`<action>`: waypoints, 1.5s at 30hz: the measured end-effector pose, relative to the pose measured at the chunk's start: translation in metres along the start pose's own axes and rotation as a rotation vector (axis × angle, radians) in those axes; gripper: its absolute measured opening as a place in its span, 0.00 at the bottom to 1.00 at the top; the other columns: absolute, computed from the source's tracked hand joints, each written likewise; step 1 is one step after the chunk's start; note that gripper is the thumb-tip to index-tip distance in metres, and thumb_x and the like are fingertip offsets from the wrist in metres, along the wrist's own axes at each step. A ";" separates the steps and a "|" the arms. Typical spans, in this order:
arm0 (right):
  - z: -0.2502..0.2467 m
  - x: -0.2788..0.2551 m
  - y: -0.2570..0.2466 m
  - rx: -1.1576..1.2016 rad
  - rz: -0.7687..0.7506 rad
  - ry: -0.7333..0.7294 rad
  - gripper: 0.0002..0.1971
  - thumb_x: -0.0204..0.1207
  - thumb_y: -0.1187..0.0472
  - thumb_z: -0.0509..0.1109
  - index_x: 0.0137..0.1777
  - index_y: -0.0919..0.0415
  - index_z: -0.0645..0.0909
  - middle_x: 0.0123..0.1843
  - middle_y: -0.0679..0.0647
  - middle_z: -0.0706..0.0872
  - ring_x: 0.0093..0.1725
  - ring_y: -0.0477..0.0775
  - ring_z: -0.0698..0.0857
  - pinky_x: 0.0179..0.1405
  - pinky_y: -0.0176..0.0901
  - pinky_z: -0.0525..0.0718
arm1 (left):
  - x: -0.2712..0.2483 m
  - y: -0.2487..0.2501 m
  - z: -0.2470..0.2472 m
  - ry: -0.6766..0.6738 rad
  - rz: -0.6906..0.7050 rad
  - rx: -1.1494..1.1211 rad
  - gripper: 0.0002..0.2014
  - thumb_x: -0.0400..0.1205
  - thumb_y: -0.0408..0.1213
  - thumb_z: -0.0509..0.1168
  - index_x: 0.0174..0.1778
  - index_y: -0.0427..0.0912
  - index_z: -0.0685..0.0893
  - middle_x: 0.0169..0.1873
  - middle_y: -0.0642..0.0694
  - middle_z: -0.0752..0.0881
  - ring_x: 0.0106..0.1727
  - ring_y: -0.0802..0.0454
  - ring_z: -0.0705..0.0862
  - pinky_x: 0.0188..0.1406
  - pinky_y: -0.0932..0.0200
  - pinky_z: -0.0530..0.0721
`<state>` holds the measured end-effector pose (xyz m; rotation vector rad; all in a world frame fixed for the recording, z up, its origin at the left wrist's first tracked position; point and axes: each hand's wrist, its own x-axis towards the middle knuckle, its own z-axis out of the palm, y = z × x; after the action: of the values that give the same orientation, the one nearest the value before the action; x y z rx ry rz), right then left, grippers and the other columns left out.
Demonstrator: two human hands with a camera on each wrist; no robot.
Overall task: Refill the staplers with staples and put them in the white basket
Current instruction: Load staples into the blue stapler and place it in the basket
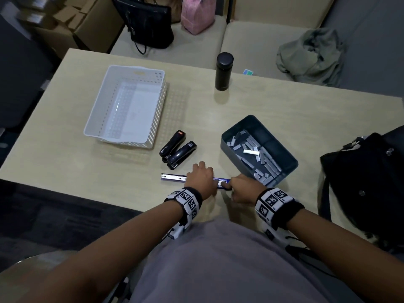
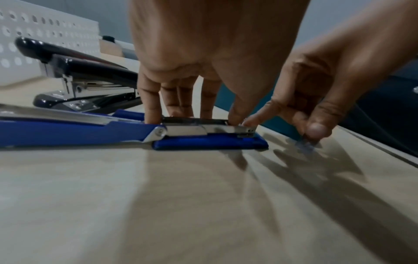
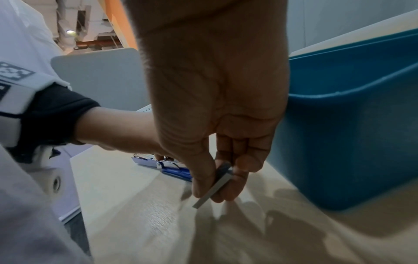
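From the head view, a blue stapler (image 1: 175,178) lies opened flat near the table's (image 1: 65,154) near edge. The left hand (image 1: 200,180) presses on its middle; the right hand (image 1: 242,189) sits at its right end. Two black staplers (image 1: 177,149) lie just beyond, the white basket (image 1: 109,92) farther left, and a bin of staples (image 1: 260,154) to the right.

The left wrist view shows the left hand's fingers (image 2: 149,100) pinching the stapler's metal channel (image 2: 203,127).

In the right wrist view, the right thumb and fingers grasp a staple strip (image 3: 214,189) beside the blue bin (image 3: 353,135).
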<state>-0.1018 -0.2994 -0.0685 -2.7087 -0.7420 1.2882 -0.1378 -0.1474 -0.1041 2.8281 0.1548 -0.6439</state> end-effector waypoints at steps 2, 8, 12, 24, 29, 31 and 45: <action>0.001 0.003 0.002 -0.005 -0.010 -0.004 0.15 0.73 0.63 0.64 0.60 0.60 0.81 0.56 0.62 0.83 0.47 0.63 0.84 0.42 0.43 0.77 | 0.003 0.007 -0.001 0.007 -0.038 -0.013 0.16 0.79 0.44 0.64 0.56 0.36 0.84 0.56 0.38 0.78 0.60 0.38 0.76 0.50 0.43 0.84; 0.004 0.009 0.006 -0.007 -0.033 -0.001 0.17 0.72 0.60 0.71 0.61 0.58 0.80 0.56 0.61 0.82 0.43 0.60 0.80 0.43 0.42 0.78 | 0.004 0.002 -0.006 0.073 -0.163 -0.225 0.09 0.69 0.37 0.74 0.41 0.36 0.90 0.46 0.38 0.82 0.51 0.40 0.81 0.42 0.50 0.85; 0.002 0.013 0.008 0.095 -0.078 0.067 0.20 0.71 0.60 0.75 0.64 0.55 0.83 0.59 0.59 0.84 0.55 0.58 0.85 0.46 0.39 0.77 | 0.000 -0.013 -0.012 0.095 -0.173 -0.370 0.05 0.66 0.30 0.76 0.34 0.41 0.88 0.45 0.41 0.83 0.45 0.43 0.83 0.39 0.58 0.79; -0.016 0.027 -0.010 0.397 -0.207 0.276 0.11 0.79 0.61 0.69 0.59 0.58 0.89 0.57 0.57 0.91 0.55 0.54 0.87 0.59 0.40 0.83 | 0.000 -0.030 -0.019 0.022 -0.179 -0.503 0.06 0.66 0.23 0.73 0.31 0.39 0.88 0.32 0.45 0.86 0.33 0.49 0.82 0.32 0.62 0.78; -0.015 0.035 -0.018 0.498 -0.196 0.272 0.10 0.76 0.60 0.74 0.56 0.58 0.90 0.55 0.56 0.92 0.55 0.52 0.89 0.62 0.42 0.84 | 0.002 -0.032 -0.021 0.010 -0.171 -0.517 0.06 0.67 0.23 0.71 0.31 0.38 0.89 0.36 0.41 0.91 0.34 0.48 0.84 0.35 0.61 0.83; -0.011 0.037 -0.017 0.529 -0.197 0.262 0.10 0.74 0.60 0.75 0.55 0.59 0.90 0.53 0.57 0.93 0.54 0.50 0.89 0.59 0.37 0.83 | 0.003 -0.030 -0.021 0.004 -0.179 -0.514 0.06 0.68 0.23 0.70 0.31 0.38 0.89 0.36 0.41 0.91 0.35 0.48 0.84 0.35 0.62 0.81; -0.006 0.037 -0.011 0.615 -0.255 0.358 0.07 0.63 0.65 0.84 0.41 0.59 0.92 0.40 0.51 0.92 0.40 0.47 0.90 0.47 0.43 0.90 | 0.003 -0.031 -0.022 0.029 -0.151 -0.515 0.07 0.70 0.22 0.66 0.32 0.32 0.89 0.35 0.39 0.91 0.35 0.46 0.85 0.37 0.56 0.87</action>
<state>-0.0816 -0.2726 -0.0889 -2.1684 -0.5174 0.7734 -0.1307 -0.1121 -0.0925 2.3427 0.4701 -0.5033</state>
